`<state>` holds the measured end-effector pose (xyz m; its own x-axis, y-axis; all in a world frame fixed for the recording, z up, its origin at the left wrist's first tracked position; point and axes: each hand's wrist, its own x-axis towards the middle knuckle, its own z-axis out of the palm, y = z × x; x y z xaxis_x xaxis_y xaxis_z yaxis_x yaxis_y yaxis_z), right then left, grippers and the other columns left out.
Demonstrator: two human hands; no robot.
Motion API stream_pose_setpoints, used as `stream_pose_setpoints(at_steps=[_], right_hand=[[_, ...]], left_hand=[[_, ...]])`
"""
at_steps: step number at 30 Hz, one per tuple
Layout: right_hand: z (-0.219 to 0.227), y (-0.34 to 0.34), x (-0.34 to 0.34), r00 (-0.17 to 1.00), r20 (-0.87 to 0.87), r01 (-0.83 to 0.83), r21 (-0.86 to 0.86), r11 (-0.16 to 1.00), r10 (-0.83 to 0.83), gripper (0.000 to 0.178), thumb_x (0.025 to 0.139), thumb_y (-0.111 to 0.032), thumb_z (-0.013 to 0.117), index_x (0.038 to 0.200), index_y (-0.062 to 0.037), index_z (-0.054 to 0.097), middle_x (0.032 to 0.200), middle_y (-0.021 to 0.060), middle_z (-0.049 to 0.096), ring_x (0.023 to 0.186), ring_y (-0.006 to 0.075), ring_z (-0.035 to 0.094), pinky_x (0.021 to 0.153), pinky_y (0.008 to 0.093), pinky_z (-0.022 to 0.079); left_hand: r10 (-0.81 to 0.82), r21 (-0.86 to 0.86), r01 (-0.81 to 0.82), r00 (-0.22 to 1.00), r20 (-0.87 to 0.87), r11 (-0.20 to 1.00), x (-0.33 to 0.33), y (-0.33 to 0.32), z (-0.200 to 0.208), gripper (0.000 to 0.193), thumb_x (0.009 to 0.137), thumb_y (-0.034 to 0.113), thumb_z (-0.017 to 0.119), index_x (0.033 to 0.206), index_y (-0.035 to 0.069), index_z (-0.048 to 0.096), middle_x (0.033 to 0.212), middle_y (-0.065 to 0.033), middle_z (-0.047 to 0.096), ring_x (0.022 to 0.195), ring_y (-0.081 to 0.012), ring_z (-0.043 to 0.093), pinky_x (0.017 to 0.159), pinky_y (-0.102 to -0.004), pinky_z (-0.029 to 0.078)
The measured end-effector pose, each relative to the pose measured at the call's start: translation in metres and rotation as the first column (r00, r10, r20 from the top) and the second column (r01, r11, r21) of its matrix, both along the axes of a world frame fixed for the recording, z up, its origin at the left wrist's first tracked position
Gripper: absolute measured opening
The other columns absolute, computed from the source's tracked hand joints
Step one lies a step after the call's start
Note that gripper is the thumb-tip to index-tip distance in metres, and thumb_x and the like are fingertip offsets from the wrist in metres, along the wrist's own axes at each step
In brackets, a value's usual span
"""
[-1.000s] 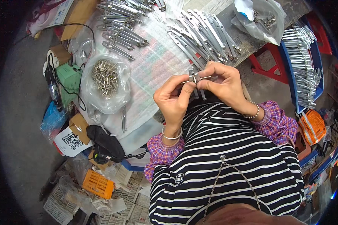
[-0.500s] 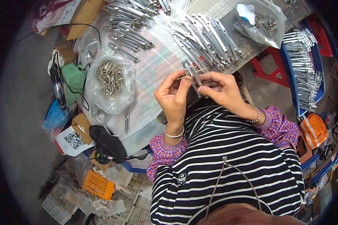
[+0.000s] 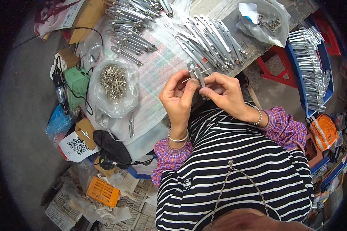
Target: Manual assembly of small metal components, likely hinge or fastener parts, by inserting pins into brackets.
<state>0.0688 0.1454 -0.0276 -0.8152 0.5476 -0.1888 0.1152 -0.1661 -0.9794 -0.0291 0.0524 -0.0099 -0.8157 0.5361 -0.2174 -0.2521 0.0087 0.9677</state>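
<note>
At the table's near edge, both my hands are closed on one grey metal bar assembly point(image 3: 196, 74), with a thin pin sticking out crosswise. My left hand point(image 3: 178, 96) pinches it from the left between thumb and fingers. From the right, my right hand point(image 3: 228, 96) grips its lower part with thumb and index finger; the fingers partly hide the piece. Just beyond lies a row of long slotted metal bars point(image 3: 214, 40). To the left, a clear plastic bag point(image 3: 132, 98) holds a heap of metal pins point(image 3: 113, 81).
More bar assemblies point(image 3: 131, 36) lie at the far left. A bag of small fittings point(image 3: 266, 23) sits far right. Beside the table are a blue bin point(image 3: 301, 86) of stacked metal parts and a red stool point(image 3: 275, 67). A green box point(image 3: 77, 81) with a cable stands left.
My right thumb and fingers have shifted slightly left along the metal piece, closer to my left hand. The left hand keeps its pinch.
</note>
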Motion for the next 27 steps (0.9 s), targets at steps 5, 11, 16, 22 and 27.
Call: stream_pose_setpoints(at_steps=[5,11,16,22,27], right_hand=[[-0.002,-0.001,-0.001,0.999,-0.037,0.011,0.019,1.000,-0.011,0.015,0.075,0.000,0.065,0.088,0.0046,0.059,0.077,0.0063,0.062,0.065,0.0067,0.059,0.056,0.0188,0.048],[0.001,0.002,-0.001,0.997,0.004,-0.072,-0.005,0.997,0.072,0.017,0.075,-0.002,0.065,0.089,0.0049,0.059,0.077,0.0069,0.062,0.067,0.0068,0.059,0.057,0.0191,0.049],[-0.001,0.000,-0.002,0.995,0.006,-0.097,-0.077,0.992,0.097,0.017,0.076,-0.002,0.065,0.090,0.0053,0.058,0.080,0.0068,0.061,0.071,0.0070,0.059,0.059,0.0193,0.049],[-0.006,-0.003,0.001,0.987,0.004,-0.156,-0.189,0.970,0.159,0.020,0.079,0.000,0.061,0.097,0.0058,0.054,0.084,0.0058,0.060,0.074,0.0085,0.059,0.064,0.0206,0.050],[-0.006,-0.004,0.001,0.991,-0.035,-0.133,-0.233,0.963,0.128,0.021,0.080,0.001,0.059,0.099,0.0061,0.052,0.085,0.0060,0.059,0.076,0.0078,0.057,0.068,0.0196,0.048]], left_hand=[[-0.080,-0.020,0.079,0.995,-0.055,0.997,-0.002,-0.001,0.001,0.031,0.074,-0.004,0.064,0.102,-0.008,0.053,0.090,-0.0104,0.061,0.079,-0.0141,0.060,0.072,-0.0243,0.049],[-0.086,-0.098,0.067,0.975,-0.204,0.993,-0.009,-0.003,-0.007,0.025,0.074,-0.003,0.065,0.097,-0.007,0.056,0.083,-0.0093,0.061,0.073,-0.0130,0.059,0.068,-0.0239,0.049],[-0.098,-0.181,0.034,0.929,-0.356,0.983,-0.009,0.000,-0.007,0.015,0.076,0.004,0.064,0.087,-0.005,0.059,0.072,-0.0076,0.061,0.063,-0.0109,0.057,0.061,-0.0230,0.047],[-0.233,-0.363,0.069,0.872,-0.431,0.929,-0.011,-0.006,-0.006,0.016,0.081,0.012,0.061,0.078,-0.003,0.059,0.060,-0.0067,0.056,0.055,-0.0109,0.053,0.055,-0.0224,0.043],[-0.153,-0.160,0.108,0.940,-0.304,0.981,-0.005,-0.006,-0.006,0.014,0.083,0.010,0.060,0.085,-0.004,0.059,0.068,0.0009,0.052,0.060,-0.0036,0.046,0.053,-0.0157,0.034]])
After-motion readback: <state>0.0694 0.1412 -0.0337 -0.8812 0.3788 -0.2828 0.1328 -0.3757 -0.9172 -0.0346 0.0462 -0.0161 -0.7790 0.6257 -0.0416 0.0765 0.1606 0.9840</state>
